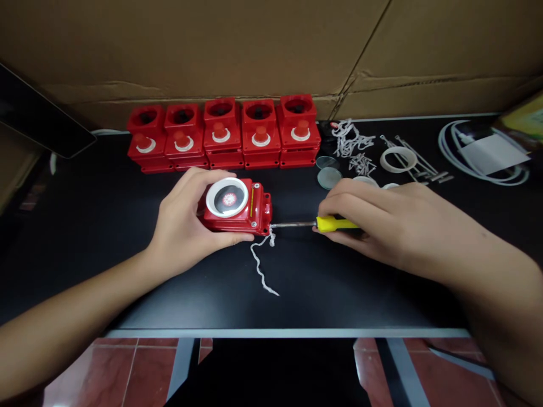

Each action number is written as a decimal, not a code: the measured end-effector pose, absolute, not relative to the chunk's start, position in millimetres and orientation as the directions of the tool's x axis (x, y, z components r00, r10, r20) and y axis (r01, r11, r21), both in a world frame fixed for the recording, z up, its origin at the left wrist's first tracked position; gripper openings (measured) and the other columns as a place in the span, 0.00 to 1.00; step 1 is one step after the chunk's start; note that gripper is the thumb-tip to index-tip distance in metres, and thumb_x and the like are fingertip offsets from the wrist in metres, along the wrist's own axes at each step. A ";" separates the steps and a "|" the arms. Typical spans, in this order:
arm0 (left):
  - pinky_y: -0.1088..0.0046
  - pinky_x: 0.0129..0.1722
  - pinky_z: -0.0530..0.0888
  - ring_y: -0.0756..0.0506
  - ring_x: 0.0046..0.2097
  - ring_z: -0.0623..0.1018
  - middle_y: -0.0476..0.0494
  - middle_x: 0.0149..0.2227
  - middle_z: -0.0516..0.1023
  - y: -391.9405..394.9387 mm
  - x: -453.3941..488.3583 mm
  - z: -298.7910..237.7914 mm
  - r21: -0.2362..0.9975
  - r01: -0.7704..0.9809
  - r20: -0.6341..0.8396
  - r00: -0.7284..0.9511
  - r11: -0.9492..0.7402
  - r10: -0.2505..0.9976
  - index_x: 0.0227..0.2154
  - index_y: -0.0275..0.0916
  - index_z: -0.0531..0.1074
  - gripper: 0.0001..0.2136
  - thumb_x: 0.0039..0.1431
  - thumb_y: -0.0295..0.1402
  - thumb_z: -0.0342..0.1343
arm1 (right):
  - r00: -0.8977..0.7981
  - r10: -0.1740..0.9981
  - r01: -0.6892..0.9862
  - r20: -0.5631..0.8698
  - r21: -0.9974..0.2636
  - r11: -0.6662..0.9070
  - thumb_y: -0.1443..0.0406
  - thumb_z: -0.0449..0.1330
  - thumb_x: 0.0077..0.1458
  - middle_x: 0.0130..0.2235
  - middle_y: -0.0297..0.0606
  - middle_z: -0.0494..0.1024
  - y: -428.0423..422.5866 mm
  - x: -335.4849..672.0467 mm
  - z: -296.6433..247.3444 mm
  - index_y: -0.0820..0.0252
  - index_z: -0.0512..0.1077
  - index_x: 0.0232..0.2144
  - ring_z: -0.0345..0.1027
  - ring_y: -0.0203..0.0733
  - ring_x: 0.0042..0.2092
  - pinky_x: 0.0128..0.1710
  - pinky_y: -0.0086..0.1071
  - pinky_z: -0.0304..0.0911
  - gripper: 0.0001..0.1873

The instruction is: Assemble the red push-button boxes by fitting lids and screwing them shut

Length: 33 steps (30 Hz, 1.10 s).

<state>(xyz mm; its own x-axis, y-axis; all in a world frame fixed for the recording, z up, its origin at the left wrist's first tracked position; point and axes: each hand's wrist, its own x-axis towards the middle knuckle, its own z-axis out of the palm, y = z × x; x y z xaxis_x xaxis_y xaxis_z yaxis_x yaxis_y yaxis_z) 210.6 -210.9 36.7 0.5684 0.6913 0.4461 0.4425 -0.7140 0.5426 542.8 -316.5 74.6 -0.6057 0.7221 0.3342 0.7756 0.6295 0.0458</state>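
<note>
A red box-shaped device (259, 209) lies on the black table, with a white ring (209, 204) around a round window on its top. My left hand (182, 217) is wrapped around its left side, thumb along the front edge. In my right hand (377, 217) is a screwdriver (339, 224) with a yellow handle. The screwdriver's metal shaft points left, its tip at the device's lower right corner. From that corner a white string (258, 265) trails onto the table. The exact contact at the tip is too small to make out.
Several red housings (261, 133) stand in a row at the back. Right of them lie white string (350, 138), screws (362, 164), glass discs (330, 177), a white ring (399, 160), metal rods (419, 158) and a coiled white cable (449, 150). A dark screen (38, 113) is at left.
</note>
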 end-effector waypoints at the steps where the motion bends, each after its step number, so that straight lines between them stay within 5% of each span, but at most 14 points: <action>1: 0.39 0.56 0.85 0.31 0.55 0.85 0.45 0.56 0.85 -210.9 210.4 36.7 0.546 0.448 0.440 0.567 -0.708 0.697 0.61 0.58 0.76 0.34 0.57 0.63 0.79 | -0.611 0.718 0.773 0.333 0.051 0.633 0.65 0.56 0.82 0.42 0.38 0.82 -316.5 542.5 75.6 0.59 0.74 0.45 0.69 0.36 0.29 0.24 0.33 0.50 0.09; 17: 0.38 0.54 0.85 0.31 0.54 0.86 0.45 0.55 0.85 -208.2 211.1 37.7 0.568 0.449 0.438 0.545 -0.690 0.715 0.60 0.57 0.77 0.35 0.57 0.65 0.78 | -0.651 0.682 0.746 0.333 0.110 0.657 0.61 0.60 0.83 0.38 0.39 0.86 -315.3 540.9 78.0 0.63 0.78 0.44 0.75 0.39 0.28 0.27 0.38 0.56 0.14; 24: 0.40 0.55 0.85 0.31 0.55 0.86 0.47 0.55 0.85 -207.9 210.6 38.0 0.546 0.437 0.447 0.570 -0.715 0.690 0.60 0.57 0.76 0.33 0.58 0.63 0.78 | -0.598 0.718 0.786 0.357 0.085 0.613 0.62 0.57 0.84 0.49 0.42 0.86 -316.9 540.2 69.5 0.60 0.76 0.53 0.75 0.37 0.31 0.25 0.36 0.52 0.10; 33: 0.38 0.55 0.85 0.31 0.54 0.86 0.46 0.55 0.85 -209.7 211.5 38.6 0.551 0.457 0.434 0.558 -0.699 0.707 0.59 0.57 0.77 0.33 0.58 0.65 0.77 | -0.649 0.672 0.747 0.357 0.131 0.652 0.64 0.61 0.81 0.39 0.38 0.83 -316.1 540.0 76.1 0.62 0.79 0.42 0.67 0.35 0.27 0.26 0.36 0.54 0.12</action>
